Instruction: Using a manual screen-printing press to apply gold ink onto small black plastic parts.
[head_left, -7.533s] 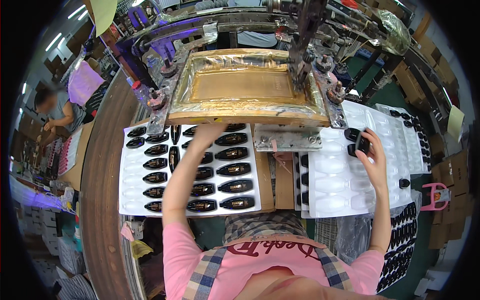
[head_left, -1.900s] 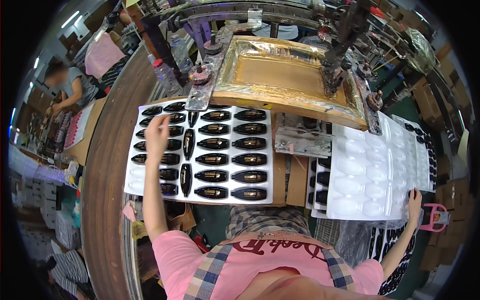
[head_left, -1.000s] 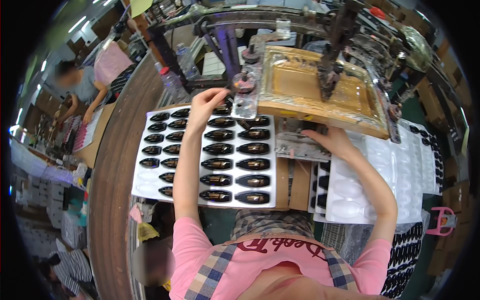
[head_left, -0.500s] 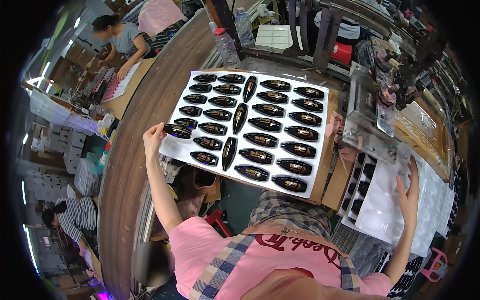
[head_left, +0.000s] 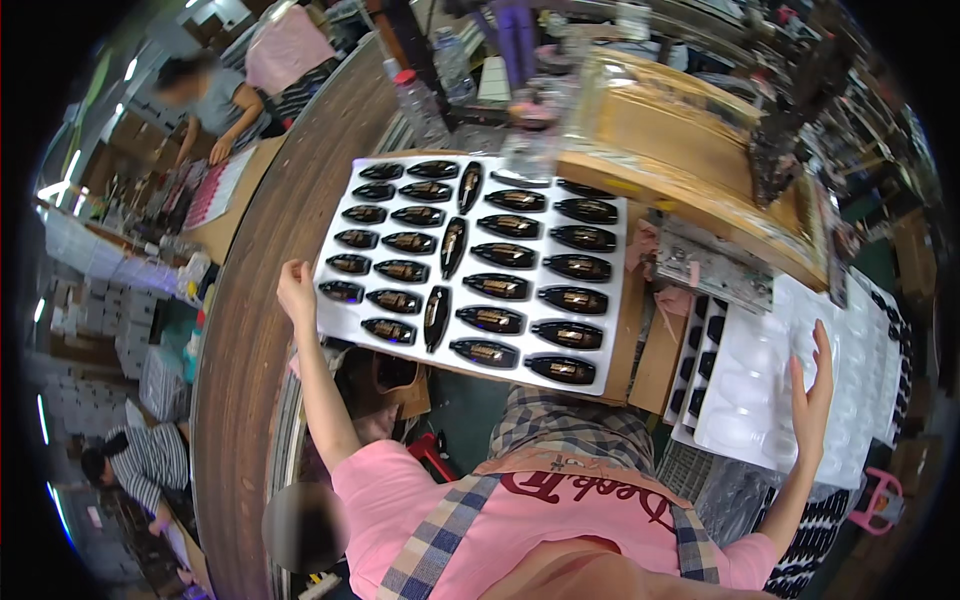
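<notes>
My left hand [head_left: 296, 290] is beside the left edge of a white tray [head_left: 336, 324], with its fingers drawn together and nothing visible in them. Rows of glossy black spindle-shaped pieces [head_left: 502, 287] with gold markings fill the tray. The nearest to that hand is a black piece [head_left: 341, 291] in the left column. On the right, my right hand [head_left: 812, 395] is open, fingers apart, over the white moulded trays [head_left: 745, 395].
A wood-framed screen [head_left: 690, 125] on a machine hangs over the tray's far right corner. Cardboard [head_left: 655, 360] lies under and beside the tray. Bottles [head_left: 420, 105] stand behind it. A wooden table [head_left: 245, 400] runs along the left. A co-worker [head_left: 225, 110] sits at the far left, another person [head_left: 150, 460] lower down.
My left hand has let go of the black piece, which now lies in the tray, and drawn slightly left. The wood-framed screen has swung left over the tray. My right hand stays nearly in place.
</notes>
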